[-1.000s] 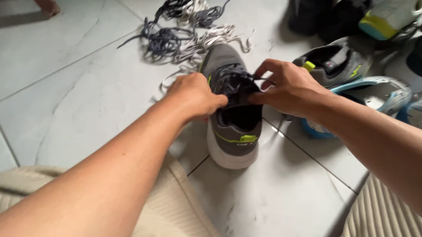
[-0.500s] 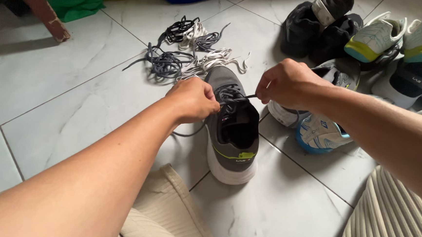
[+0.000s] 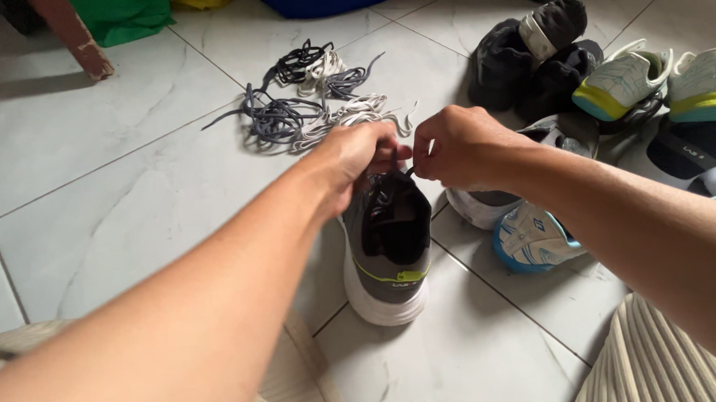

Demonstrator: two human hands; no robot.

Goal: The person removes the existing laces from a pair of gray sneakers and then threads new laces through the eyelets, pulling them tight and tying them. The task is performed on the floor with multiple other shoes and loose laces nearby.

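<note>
A grey sneaker [image 3: 388, 261] with a white sole and yellow-green trim stands on the tiled floor, heel toward me. My left hand [image 3: 357, 155] and my right hand [image 3: 454, 147] meet just above its laced front. Each pinches a part of the dark shoelace [image 3: 391, 181] between thumb and fingers. The hands hide the toe of the shoe and most of the lacing.
A heap of loose dark and white shoelaces [image 3: 306, 96] lies on the tiles beyond the shoe. Several other sneakers [image 3: 616, 86] crowd the right side, one blue and white [image 3: 534, 240] close by. A wooden leg [image 3: 75, 36] and coloured bags sit at the back.
My hands have come together over the front of the shoe; half a second ago they were apart, stretching the lace sideways. The view has tilted up slightly.
</note>
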